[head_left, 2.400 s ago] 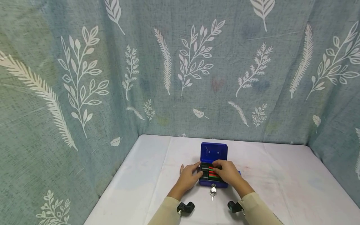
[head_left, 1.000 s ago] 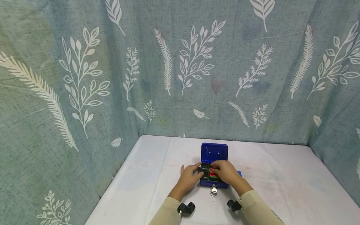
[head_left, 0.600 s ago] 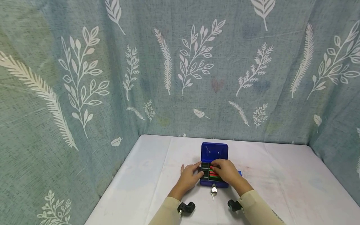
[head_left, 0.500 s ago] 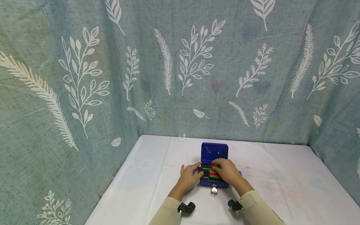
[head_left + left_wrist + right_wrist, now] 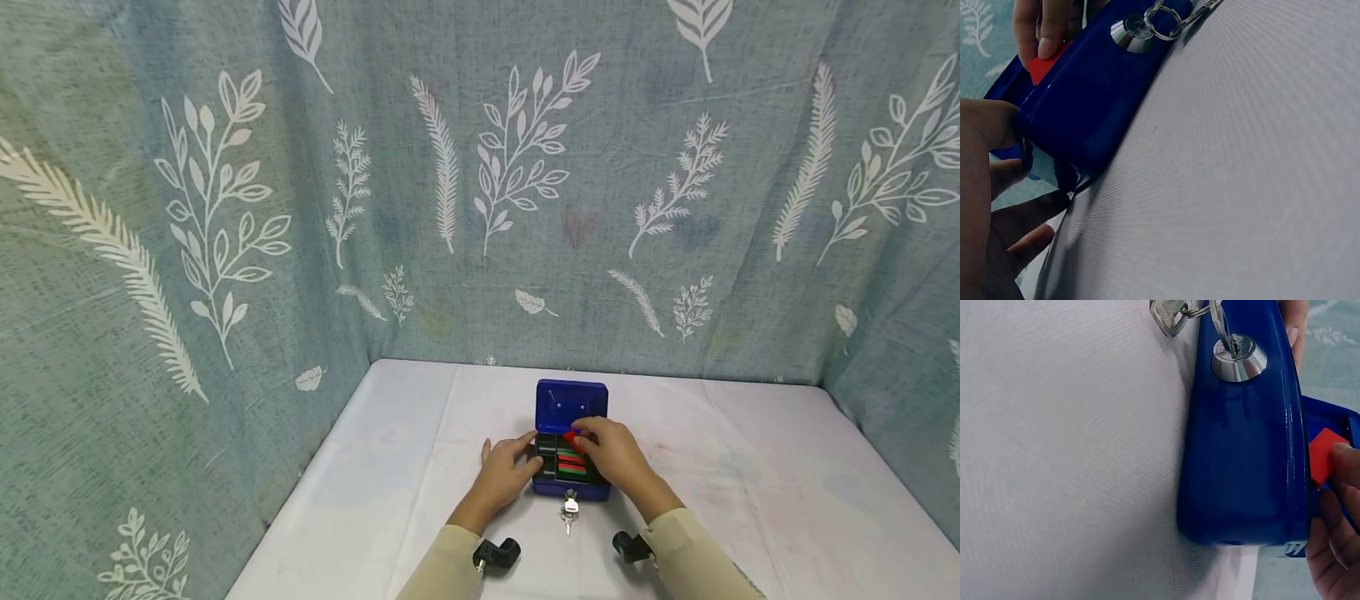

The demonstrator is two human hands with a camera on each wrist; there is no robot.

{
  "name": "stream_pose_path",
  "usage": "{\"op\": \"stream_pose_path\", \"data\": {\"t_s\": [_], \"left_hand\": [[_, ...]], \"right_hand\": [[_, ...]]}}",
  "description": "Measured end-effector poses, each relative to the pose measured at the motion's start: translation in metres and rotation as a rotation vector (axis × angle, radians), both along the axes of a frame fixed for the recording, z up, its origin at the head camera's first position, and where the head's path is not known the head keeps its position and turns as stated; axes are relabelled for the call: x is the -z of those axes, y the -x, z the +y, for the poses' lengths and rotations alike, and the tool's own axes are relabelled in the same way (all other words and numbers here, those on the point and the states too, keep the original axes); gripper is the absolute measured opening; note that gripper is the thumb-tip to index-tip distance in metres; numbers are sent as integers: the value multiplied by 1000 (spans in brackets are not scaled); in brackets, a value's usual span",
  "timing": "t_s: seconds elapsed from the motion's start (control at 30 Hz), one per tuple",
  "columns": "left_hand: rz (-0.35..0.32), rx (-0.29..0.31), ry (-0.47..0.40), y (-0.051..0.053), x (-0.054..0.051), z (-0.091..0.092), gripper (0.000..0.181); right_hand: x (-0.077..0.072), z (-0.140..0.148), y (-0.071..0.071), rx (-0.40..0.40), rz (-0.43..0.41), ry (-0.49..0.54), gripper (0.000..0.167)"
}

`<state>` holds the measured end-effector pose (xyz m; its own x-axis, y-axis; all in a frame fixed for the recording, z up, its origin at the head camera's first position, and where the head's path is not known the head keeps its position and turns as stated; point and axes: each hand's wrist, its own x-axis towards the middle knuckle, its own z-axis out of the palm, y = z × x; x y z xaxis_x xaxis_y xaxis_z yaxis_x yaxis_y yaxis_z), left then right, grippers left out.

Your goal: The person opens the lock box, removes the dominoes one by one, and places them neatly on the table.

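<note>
A blue cash box [image 5: 572, 492] stands with its lid [image 5: 558, 406] raised. Inside is a black compartment tray [image 5: 547, 450] with several red and green pieces [image 5: 572, 468] in it. My right hand [image 5: 618, 454] pinches a red block [image 5: 573, 439] between thumb and fingers, above the tray's rear right part; the block shows larger in the right wrist view [image 5: 1325, 456]. My left hand [image 5: 504, 475] rests against the box's left side, thumb and forefinger touching its edge, other fingers spread. Keys [image 5: 567, 517] hang from the front lock.
A white-covered table [image 5: 420, 433] lies under the box. Behind and at both sides hangs a grey-green curtain [image 5: 420, 208] with a white leaf print. A black wrist device [image 5: 497, 553] sits at each sleeve cuff.
My right hand has drawn the red block up out of the tray and moved slightly right and back. Green pieces in the tray show more plainly. The left hand has stayed put.
</note>
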<state>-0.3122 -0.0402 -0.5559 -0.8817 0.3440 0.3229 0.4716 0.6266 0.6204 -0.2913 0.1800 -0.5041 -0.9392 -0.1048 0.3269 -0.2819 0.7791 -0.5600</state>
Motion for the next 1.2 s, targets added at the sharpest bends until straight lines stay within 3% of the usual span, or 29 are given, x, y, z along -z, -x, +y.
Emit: {"op": "stream_pose_path", "data": {"t_s": [1.2], "left_hand": [[4,-15,9,1,1,1,51]], "right_hand": [[0,34,-7,70,-72,229,25]]}}
